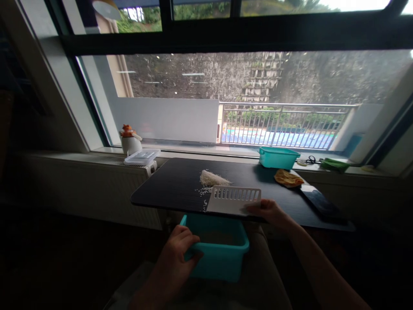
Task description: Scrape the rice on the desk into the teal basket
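Observation:
A small heap of white rice [213, 178] lies on the dark tabletop [171, 185], with loose grains trailing toward the front edge. My right hand [269, 212] pinches the right end of a flat white slotted scraper [230, 202], which rests on the table just in front of the heap. Below the table edge, a turquoise plastic bin [219, 262] stands at my lap. My left hand [180, 247] grips its left rim, thumb outside and fingers over the edge. The inside of the bin is dark, and its contents are hard to make out.
A second turquoise bin [279, 158] stands at the table's back right, near a folded orange-yellow cloth [288, 178] and a dark phone-like slab [322, 202]. A clear plastic lid [142, 156] and a white container [130, 144] sit left. Scissors [310, 159] and a green cloth [334, 165] lie on the sill.

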Action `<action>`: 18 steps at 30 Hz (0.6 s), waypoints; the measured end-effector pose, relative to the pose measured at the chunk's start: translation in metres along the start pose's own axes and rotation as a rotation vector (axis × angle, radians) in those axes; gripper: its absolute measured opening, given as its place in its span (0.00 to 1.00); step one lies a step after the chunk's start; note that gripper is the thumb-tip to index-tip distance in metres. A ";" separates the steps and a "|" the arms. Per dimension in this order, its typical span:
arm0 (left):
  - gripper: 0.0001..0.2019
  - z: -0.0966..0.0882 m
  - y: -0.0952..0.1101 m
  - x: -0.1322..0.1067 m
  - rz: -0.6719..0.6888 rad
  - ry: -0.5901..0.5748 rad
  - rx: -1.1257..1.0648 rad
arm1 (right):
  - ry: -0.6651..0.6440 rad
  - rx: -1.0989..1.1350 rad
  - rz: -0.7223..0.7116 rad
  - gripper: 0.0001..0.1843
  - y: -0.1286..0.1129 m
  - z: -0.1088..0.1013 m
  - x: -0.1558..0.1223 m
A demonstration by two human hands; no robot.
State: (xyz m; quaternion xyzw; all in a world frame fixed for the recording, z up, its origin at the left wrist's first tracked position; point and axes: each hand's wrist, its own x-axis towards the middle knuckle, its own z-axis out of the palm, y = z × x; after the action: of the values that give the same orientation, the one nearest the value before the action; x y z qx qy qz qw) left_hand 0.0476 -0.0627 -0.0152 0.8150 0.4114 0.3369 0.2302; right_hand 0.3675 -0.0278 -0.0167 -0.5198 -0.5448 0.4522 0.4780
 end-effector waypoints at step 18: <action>0.06 -0.001 -0.005 0.000 -0.016 0.032 0.021 | -0.122 0.038 -0.066 0.18 -0.010 0.027 0.007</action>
State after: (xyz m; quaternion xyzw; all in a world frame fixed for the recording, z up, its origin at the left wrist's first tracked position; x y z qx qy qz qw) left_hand 0.0443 -0.0595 -0.0181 0.8086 0.4252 0.3436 0.2178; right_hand 0.3392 -0.0217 -0.0101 -0.4641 -0.5810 0.4773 0.4682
